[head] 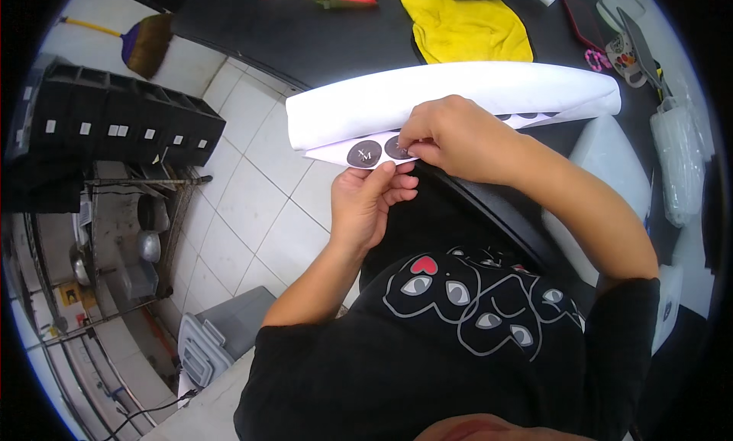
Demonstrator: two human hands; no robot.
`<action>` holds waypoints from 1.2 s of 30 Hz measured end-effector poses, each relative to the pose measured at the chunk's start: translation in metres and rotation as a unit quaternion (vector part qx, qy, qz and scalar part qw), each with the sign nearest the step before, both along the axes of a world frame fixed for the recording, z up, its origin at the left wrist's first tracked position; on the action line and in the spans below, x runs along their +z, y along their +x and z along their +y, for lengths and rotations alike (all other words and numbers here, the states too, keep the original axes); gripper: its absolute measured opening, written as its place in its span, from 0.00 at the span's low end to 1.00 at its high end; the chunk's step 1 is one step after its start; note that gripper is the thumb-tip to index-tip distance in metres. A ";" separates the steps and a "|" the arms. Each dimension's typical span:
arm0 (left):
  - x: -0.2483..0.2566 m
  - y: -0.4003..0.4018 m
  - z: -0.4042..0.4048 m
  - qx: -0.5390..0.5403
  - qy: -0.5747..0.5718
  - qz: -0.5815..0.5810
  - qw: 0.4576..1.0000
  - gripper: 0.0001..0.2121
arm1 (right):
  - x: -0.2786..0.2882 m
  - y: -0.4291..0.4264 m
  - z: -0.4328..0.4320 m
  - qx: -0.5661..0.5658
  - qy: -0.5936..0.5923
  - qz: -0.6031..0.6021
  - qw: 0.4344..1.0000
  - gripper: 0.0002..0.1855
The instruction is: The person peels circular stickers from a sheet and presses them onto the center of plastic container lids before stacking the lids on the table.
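Observation:
A long white roll of sticker sheet [452,89] lies along the edge of the black table in front of me. Its near edge sticks out past the table and shows round dark stickers [364,154] with pale print. My left hand [372,192] pinches that edge from below, thumb on top, between two stickers. Above it, my right hand [452,134] has its thumb and bent fingertips on the second sticker and partly covers it. Whether that sticker is lifted from the sheet I cannot tell. More stickers show under the roll, right of my right wrist.
Behind the roll lies a yellow cloth [467,26] on the black table [355,37]. A translucent white plastic bag or wrap [601,177] is beside my right forearm. A mug [625,57] stands at the far right. Left are black bins [126,111], a wire rack and a grey lidded bin [229,326].

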State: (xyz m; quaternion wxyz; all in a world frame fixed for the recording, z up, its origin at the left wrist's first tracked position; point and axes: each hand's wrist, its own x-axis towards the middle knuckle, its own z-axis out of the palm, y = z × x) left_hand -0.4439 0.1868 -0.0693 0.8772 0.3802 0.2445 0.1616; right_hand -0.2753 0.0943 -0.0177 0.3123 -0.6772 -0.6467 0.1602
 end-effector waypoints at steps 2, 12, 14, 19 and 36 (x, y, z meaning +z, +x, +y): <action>-0.002 0.002 -0.002 0.013 -0.002 -0.006 1.000 0.09 | 0.003 0.000 0.002 -0.013 -0.025 0.005 1.000 0.07; -0.007 0.012 -0.011 0.053 0.007 -0.017 0.998 0.06 | 0.006 0.001 0.003 -0.014 -0.058 0.010 0.998 0.08; -0.007 0.014 -0.011 0.044 0.010 -0.003 0.999 0.05 | 0.005 0.001 0.002 -0.016 -0.065 0.011 0.998 0.07; -0.005 0.017 -0.015 0.057 0.029 0.020 0.998 0.05 | 0.002 0.001 0.000 -0.020 -0.053 0.003 0.998 0.07; -0.015 0.036 -0.015 0.107 0.174 -0.019 0.979 0.04 | 0.018 0.023 0.014 0.020 -0.129 0.078 0.988 0.07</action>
